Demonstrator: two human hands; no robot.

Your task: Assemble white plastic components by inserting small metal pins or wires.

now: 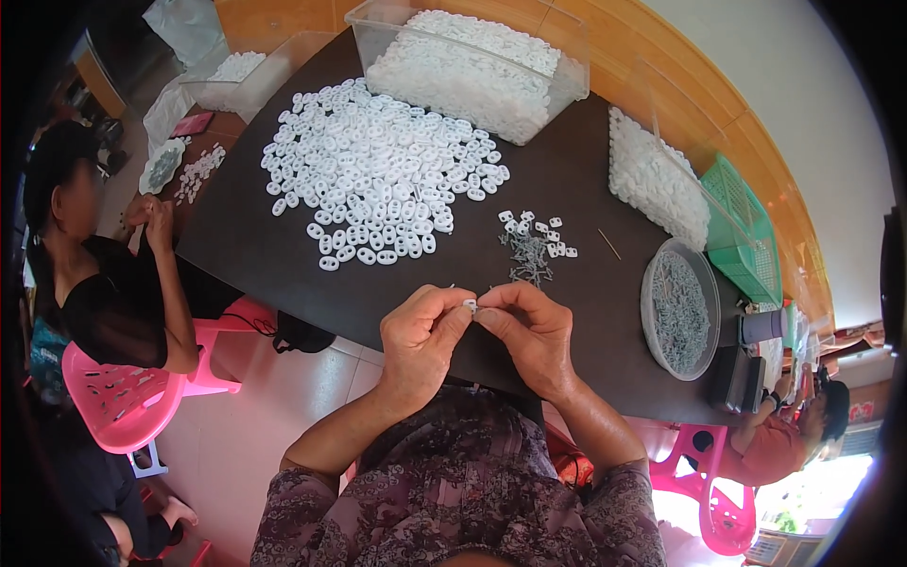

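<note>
Both my hands meet above the near edge of the dark table. Between the thumb and forefinger of my left hand (416,335) is a small white plastic piece (470,305). My right hand (529,333) pinches close against the same piece; whatever its fingertips grip is hidden. Just beyond the right hand lie a little heap of grey pin-like parts (529,253) and several small white square pieces with holes (556,222). A big pile of white oval pieces (378,170), each with two holes, spreads ahead and to the left.
Along the far side stand a clear bin (567,71) of white pieces, another white heap (652,180) and a green basket (746,227). At right is a round tub (710,312) of grey parts, with a thin stick (609,244) nearby. People sit left and right on pink chairs (123,397).
</note>
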